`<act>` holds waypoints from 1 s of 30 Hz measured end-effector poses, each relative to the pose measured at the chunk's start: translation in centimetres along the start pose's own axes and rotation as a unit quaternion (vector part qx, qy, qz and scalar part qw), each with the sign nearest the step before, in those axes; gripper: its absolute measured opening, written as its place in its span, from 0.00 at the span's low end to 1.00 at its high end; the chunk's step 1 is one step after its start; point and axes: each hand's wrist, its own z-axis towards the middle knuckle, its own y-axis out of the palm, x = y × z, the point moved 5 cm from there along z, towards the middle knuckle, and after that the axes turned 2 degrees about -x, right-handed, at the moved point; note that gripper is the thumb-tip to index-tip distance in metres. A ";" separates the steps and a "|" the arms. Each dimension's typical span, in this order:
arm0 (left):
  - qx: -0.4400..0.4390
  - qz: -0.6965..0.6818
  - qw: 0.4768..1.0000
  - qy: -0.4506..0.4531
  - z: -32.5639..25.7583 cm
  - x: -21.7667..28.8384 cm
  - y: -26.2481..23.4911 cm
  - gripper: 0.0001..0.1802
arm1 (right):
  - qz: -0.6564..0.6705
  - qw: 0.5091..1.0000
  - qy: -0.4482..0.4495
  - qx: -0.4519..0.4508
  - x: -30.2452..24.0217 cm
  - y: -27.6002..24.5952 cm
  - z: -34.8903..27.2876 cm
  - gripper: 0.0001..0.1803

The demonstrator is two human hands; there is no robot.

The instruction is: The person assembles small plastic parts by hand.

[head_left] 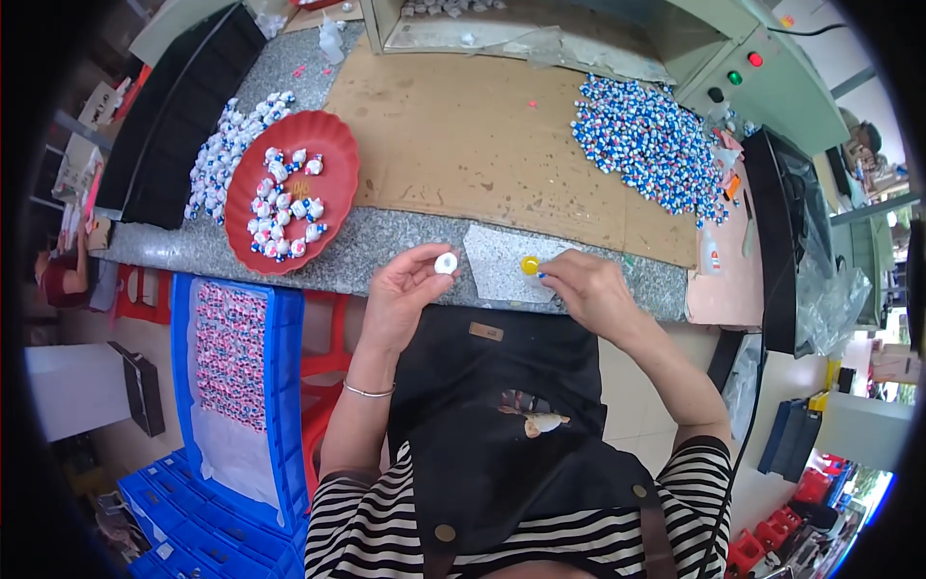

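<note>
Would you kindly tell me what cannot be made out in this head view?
- White piece in the left hand: too small to tell its kind.
- Yellow piece: the right hand fingers partly hide it.
- Pile of small figures: too small for detail.
- Blue crate: its lower end is lost at the dark rim.

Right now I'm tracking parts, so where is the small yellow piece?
In the head view, the yellow piece sits at the right hand's fingertips on the grey counter edge, right of the white piece.
</note>
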 end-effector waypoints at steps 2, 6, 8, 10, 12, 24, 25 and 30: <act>-0.008 0.009 1.000 0.008 -0.3 -0.5 0.0 0.19 | -0.100 0.993 -0.027 -0.048 -0.5 1.5 0.6 0.06; -0.008 0.031 0.999 0.022 -0.3 -0.4 1.0 0.18 | -0.166 0.985 -0.050 -0.028 0.3 2.9 1.2 0.04; -0.006 0.050 0.998 0.034 -0.5 -0.7 1.0 0.18 | -0.159 0.985 -0.053 -0.050 0.1 3.0 1.2 0.05; -0.003 0.071 0.996 0.047 -0.6 -1.2 1.0 0.17 | -0.151 0.984 -0.056 -0.071 0.3 2.9 1.3 0.06; -0.003 0.147 0.987 0.067 -0.7 -1.6 1.2 0.18 | -0.150 0.986 -0.041 -0.069 1.0 2.5 1.5 0.05; -0.011 0.360 0.907 0.219 0.1 -2.5 5.4 0.18 | 0.373 0.886 0.274 0.015 2.3 2.6 -0.8 0.09; -0.013 0.360 0.907 0.218 0.1 -2.6 5.7 0.18 | 0.374 0.886 0.275 0.017 2.2 2.6 -1.0 0.09; -0.088 0.302 0.928 0.202 0.3 -2.6 6.7 0.18 | 0.394 0.881 0.261 0.002 0.5 2.2 -1.3 0.08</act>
